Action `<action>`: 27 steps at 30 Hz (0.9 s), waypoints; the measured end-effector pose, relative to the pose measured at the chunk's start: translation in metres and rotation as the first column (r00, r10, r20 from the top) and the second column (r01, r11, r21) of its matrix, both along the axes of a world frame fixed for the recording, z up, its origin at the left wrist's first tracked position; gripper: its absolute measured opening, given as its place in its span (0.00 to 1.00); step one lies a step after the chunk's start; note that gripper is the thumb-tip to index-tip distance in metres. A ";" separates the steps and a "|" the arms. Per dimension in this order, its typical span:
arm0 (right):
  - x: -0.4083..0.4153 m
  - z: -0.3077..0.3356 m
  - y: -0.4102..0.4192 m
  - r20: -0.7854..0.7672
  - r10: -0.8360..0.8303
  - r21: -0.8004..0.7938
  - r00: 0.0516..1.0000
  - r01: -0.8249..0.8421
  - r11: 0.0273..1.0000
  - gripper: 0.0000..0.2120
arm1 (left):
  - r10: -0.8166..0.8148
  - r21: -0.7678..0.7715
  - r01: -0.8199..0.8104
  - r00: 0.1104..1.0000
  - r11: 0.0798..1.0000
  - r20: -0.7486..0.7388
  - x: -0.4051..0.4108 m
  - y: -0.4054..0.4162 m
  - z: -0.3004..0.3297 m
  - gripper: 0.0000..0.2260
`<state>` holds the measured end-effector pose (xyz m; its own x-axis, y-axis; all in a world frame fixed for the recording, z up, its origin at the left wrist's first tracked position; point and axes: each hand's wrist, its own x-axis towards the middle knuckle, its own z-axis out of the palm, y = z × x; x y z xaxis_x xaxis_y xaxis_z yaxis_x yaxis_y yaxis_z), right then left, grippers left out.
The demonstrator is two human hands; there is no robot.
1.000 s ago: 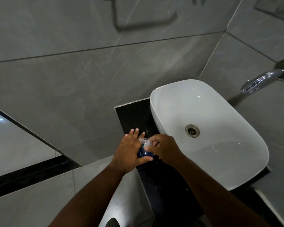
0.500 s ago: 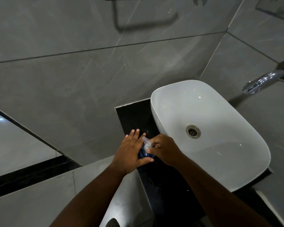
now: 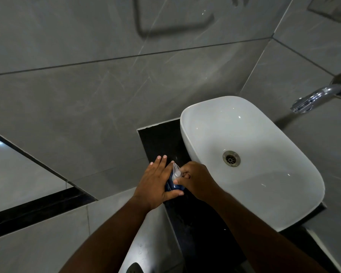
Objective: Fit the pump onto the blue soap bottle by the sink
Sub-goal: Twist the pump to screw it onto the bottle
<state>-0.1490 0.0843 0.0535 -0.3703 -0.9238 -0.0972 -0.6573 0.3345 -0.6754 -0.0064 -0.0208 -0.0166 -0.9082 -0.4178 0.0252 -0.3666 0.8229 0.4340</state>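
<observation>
The blue soap bottle (image 3: 172, 185) stands on the black counter (image 3: 161, 138) just left of the white sink (image 3: 295, 186). My left hand (image 3: 156, 182) wraps its left side, fingers stretched out and thumb across its front. A clear pump (image 3: 176, 170) sits on top of the bottle, nozzle pointing away from me. My right hand (image 3: 197, 180) grips the pump at its collar with curled fingers. Both hands hide most of the bottle.
A round metal drain (image 3: 231, 158) lies in the sink's bowl. A chrome tap (image 3: 311, 99) juts from the grey tiled wall at the upper right. A pale ledge (image 3: 146, 237) runs along the counter's left edge.
The pump's nozzle has turned from pointing left to pointing away from me, under my right hand's fingers. My left hand has stayed on the bottle.
</observation>
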 end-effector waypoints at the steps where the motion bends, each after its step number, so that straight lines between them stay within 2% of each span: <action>1: 0.000 -0.001 0.001 -0.005 0.003 -0.005 1.000 -0.003 1.000 0.11 | 0.000 0.004 0.000 1.000 1.000 0.000 0.000 0.000 0.000 0.44; 8: -0.003 0.002 -0.002 -0.094 0.119 0.026 0.988 -0.117 0.993 0.11 | -0.009 0.024 0.009 1.000 1.000 -0.003 -0.001 0.000 0.002 0.44; 11: 0.001 -0.003 -0.001 -0.124 0.077 0.019 0.989 -0.075 0.997 0.12 | -0.009 0.028 0.010 1.000 1.000 -0.010 -0.001 0.001 0.000 0.45; 15: 0.015 -0.009 0.004 -0.170 -0.059 -0.042 0.984 0.052 0.998 0.11 | -0.007 0.059 0.009 1.000 0.998 -0.027 -0.001 0.001 -0.004 0.43; 18: 0.028 -0.007 0.006 -0.131 -0.129 -0.087 0.983 0.118 0.989 0.09 | -0.017 0.041 0.017 1.000 0.999 -0.001 0.003 -0.002 -0.003 0.43; 22: 0.026 0.010 0.012 -0.047 -0.083 -0.091 0.995 0.078 0.993 0.11 | -0.024 0.004 0.024 1.000 1.000 0.013 0.004 -0.004 0.000 0.45; 25: 0.026 0.019 0.006 -0.095 -0.090 -0.098 0.991 0.080 0.992 0.15 | -0.022 -0.007 0.022 1.000 1.000 0.011 0.002 -0.005 0.000 0.45; 27: 0.026 0.023 -0.001 -0.089 -0.099 -0.021 0.991 0.097 0.995 0.14 | -0.019 -0.022 0.020 1.000 1.000 0.019 0.002 -0.005 -0.001 0.45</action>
<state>-0.1232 0.0829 0.0762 -0.4657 -0.8838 -0.0439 -0.6803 0.3893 -0.6210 -0.0042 -0.0257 -0.0172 -0.9165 -0.3996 0.0167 -0.3585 0.8393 0.4087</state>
